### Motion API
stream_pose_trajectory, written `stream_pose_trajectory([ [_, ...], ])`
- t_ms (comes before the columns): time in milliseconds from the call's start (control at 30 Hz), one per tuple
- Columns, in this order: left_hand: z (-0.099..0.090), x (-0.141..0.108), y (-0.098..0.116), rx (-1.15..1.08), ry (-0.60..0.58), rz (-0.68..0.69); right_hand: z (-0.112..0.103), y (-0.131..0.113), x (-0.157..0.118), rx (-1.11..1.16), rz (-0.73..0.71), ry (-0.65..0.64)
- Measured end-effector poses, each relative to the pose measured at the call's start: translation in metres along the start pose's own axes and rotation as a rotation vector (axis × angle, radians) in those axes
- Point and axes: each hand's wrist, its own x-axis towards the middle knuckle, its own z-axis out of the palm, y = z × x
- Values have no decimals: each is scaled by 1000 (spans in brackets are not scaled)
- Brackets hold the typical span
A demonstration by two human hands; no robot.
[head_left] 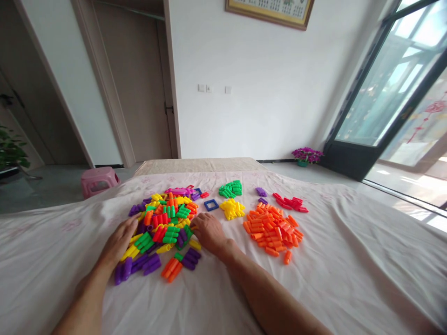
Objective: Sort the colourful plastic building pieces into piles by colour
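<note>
A mixed pile of bullet-shaped plastic building blocks (164, 221) in orange, green, red, yellow and purple lies between my hands, several joined in rows. My left hand (120, 237) rests along the pile's left side, fingers stretched out and holding nothing that I can see. At the right edge, the fingers of my right hand (209, 232) curl in against the blocks, their tips hidden. A yellow block (195, 244) lies just below those fingers. Nearer to me are a row of orange blocks (171, 270) and a purple row (191, 258).
Sorted by colour to the right are orange blocks (274, 228), yellow pieces (232, 209), green blocks (231, 189), red blocks (289, 203) and purple ones (260, 191). A blue square frame (211, 200) lies behind my right hand. A pink stool (99, 181) stands beyond the cloth-covered surface (349, 260).
</note>
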Motion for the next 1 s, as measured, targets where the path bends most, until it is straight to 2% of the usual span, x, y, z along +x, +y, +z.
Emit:
stream_pose_trajectory([
  [200, 4, 9, -3, 9, 11, -13, -24, 34, 7, 147, 160, 100],
  [433, 4, 10, -5, 27, 22, -19, -61, 78, 6, 10, 423, 161],
  [533, 4, 9, -2, 46, 26, -22, -71, 85, 3, -37, 524, 226],
  [633, 3, 8, 2, 71, 39, -23, -75, 79, 4, -12, 533, 257],
  [700, 4, 8, 2, 72, 40, -22, -73, 67, 5, 64, 448, 177],
  [833, 5, 9, -1, 80, 34, -23, -63, 28, 3, 142, 196, -154],
  [933, 4, 10, -3, 96, 32, -30, -50, 0, -4, 27, 110, -346],
  [1000, 4, 10, -4, 100, 33, -34, -41, -12, -8, -86, 82, -369],
])
